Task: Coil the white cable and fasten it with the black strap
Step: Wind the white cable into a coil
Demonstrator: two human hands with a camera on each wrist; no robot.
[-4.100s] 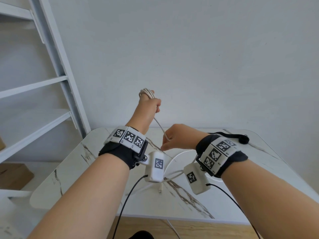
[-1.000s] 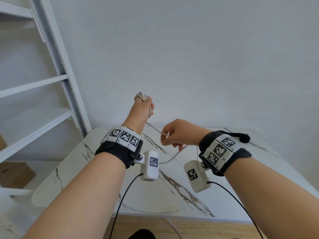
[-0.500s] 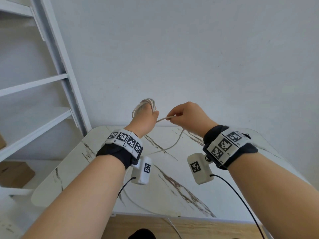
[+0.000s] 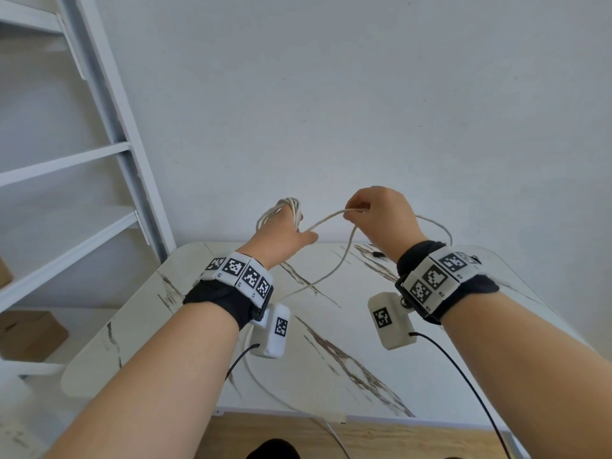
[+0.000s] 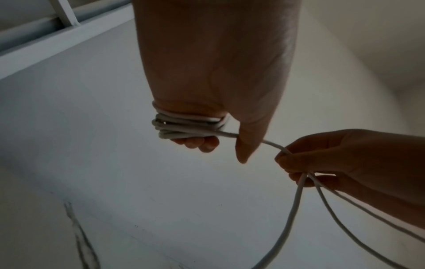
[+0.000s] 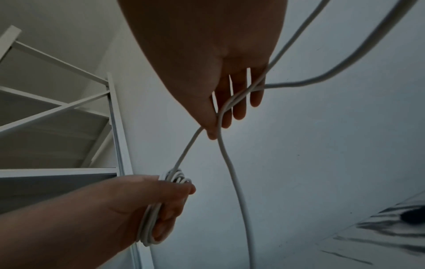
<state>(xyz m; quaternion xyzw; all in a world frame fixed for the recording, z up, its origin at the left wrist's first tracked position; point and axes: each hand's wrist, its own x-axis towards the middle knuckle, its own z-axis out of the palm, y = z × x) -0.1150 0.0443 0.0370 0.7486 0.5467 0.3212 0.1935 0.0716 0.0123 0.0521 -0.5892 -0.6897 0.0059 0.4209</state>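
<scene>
My right hand (image 4: 381,217) has risen since a second ago, pinching the white cable (image 4: 326,218); that strand slopes toward my left hand (image 4: 281,236), wrapped in coils, centre frame.

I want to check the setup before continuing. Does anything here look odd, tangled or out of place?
Nothing stands out. The white cable sits in neat turns around the left hand, the right hand pinches the free length, and the slack trails loosely over the table edge without a visible knot.
</scene>
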